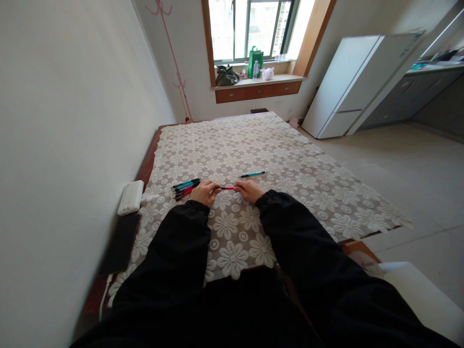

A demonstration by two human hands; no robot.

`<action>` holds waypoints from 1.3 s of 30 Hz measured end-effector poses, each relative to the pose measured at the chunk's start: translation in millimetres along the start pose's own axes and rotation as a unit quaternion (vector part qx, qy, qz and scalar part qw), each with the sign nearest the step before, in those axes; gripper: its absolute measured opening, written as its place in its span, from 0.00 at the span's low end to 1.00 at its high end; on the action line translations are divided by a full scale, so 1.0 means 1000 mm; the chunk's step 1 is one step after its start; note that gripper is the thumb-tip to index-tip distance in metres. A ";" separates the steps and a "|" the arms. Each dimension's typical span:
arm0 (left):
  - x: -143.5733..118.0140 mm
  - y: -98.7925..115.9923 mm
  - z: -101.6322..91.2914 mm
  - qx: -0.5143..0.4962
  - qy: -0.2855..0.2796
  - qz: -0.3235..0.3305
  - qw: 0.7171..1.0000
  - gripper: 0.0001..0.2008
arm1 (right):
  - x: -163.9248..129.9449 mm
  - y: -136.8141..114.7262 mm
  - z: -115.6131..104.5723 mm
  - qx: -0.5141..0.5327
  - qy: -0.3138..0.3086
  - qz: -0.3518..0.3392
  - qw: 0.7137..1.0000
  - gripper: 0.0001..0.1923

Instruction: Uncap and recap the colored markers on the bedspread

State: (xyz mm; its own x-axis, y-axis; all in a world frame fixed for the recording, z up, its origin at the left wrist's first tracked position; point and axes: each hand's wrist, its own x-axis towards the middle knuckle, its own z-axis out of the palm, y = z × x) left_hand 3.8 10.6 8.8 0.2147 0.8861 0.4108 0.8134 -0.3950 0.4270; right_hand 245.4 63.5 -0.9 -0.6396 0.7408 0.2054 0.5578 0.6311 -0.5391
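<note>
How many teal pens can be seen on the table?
3 at least: one teal pen lies alone beyond the right hand, about two lie in the pile of pens beside the left hand; overlap may hide more.

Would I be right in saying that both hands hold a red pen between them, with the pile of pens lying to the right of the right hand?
Not quite: the head view shows the pile of pens beside the left hand, on its left. Both hands, the right hand included, do hold the red pen between them.

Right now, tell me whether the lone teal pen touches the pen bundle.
Apart: the head view shows lace cloth between the teal pen and the pen bundle.
</note>
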 end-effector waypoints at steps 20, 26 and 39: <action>0.002 0.008 0.000 -0.034 -0.055 0.020 0.998 0.07 | -0.001 -0.003 -0.003 -0.044 0.004 -0.020 0.999 0.06; 0.002 0.007 0.002 -0.075 -0.016 0.000 0.997 0.05 | -0.002 -0.006 -0.001 -0.058 -0.010 -0.019 0.998 0.10; 0.001 0.014 -0.004 0.051 -0.085 0.012 0.995 0.15 | -0.002 -0.013 -0.002 -0.097 0.008 -0.057 0.994 0.12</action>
State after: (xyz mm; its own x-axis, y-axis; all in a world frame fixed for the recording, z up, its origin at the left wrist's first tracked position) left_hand 13.3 4.9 17.9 0.3154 0.9083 0.2748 0.8561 -0.3973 0.3307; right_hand 240.4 54.4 6.8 -0.6969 0.6641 0.2706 0.5744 0.7429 -0.3438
